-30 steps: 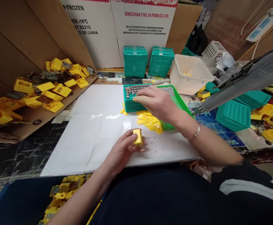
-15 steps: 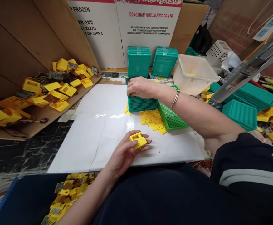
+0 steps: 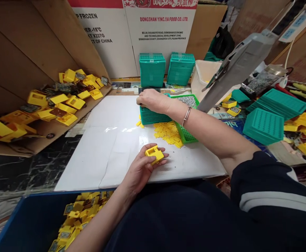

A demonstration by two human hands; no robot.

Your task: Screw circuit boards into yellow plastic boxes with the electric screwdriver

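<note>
A small yellow plastic casing (image 3: 155,153) with an open recess lies in my left hand (image 3: 139,168). The thumb presses on its near side and the fingers support it from below, over the white work sheet. My right hand (image 3: 154,100) is at the top of a stack of teal plastic trays (image 3: 155,118), its fingers bent down at the left end. What those fingertips pinch, if anything, is hidden. Flat yellow pieces (image 3: 168,133) are heaped in front of the stack. Beside it, partly behind my right forearm, lies a green perforated basket (image 3: 188,134) holding small silvery parts (image 3: 188,101).
A long grey tool (image 3: 234,66) hangs at the right, near my forearm. Two wrapped teal stacks (image 3: 152,71) stand behind. Yellow casings fill a carton (image 3: 11,84) at left and a blue bin (image 3: 24,220) below. More teal trays (image 3: 264,126) lie right.
The grey hanging tool shows farther left and more fully, partly covering the whitish tub. My view has shifted slightly. Both hands keep nearly the same places, the left still holding the casing.
</note>
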